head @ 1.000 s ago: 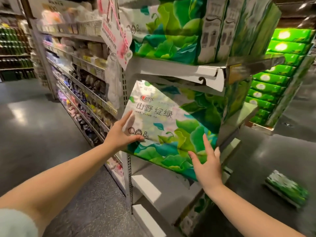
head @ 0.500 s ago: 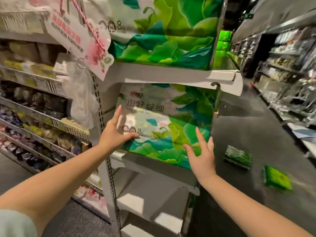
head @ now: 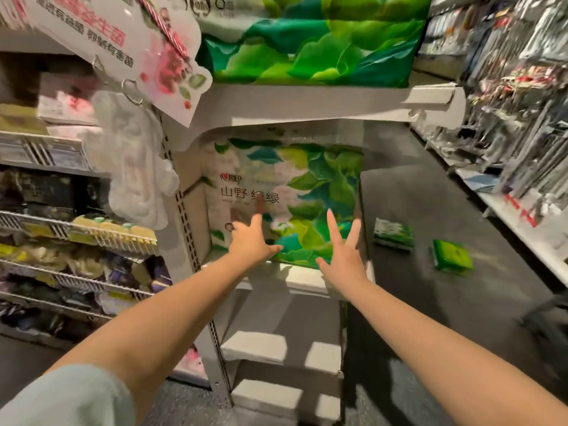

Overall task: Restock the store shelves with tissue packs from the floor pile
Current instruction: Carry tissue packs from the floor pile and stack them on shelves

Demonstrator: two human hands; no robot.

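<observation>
A large tissue pack (head: 310, 186) with green leaf print and black lettering stands upright on the middle white shelf (head: 304, 279), pushed back under the shelf above. My left hand (head: 250, 241) lies flat with straight fingers on its lower left face. My right hand (head: 345, 256) has its fingers spread straight at the pack's lower right face. A second matching pack (head: 313, 41) fills the top shelf. Two small green tissue packs (head: 393, 235) (head: 451, 258) lie on the dark floor to the right.
White lower shelves (head: 255, 348) sit below the pack. A pink-and-white hanging sign (head: 132, 41) and a plastic bag (head: 135, 167) hang at the upright on the left. Wire shelves of goods (head: 76, 235) run left; another stocked rack (head: 516, 118) lines the aisle on the right.
The pack has slid further back onto the shelf and stands squarer. Both hands went from holding its edges to flat, spread fingers on its front. The view shifted left.
</observation>
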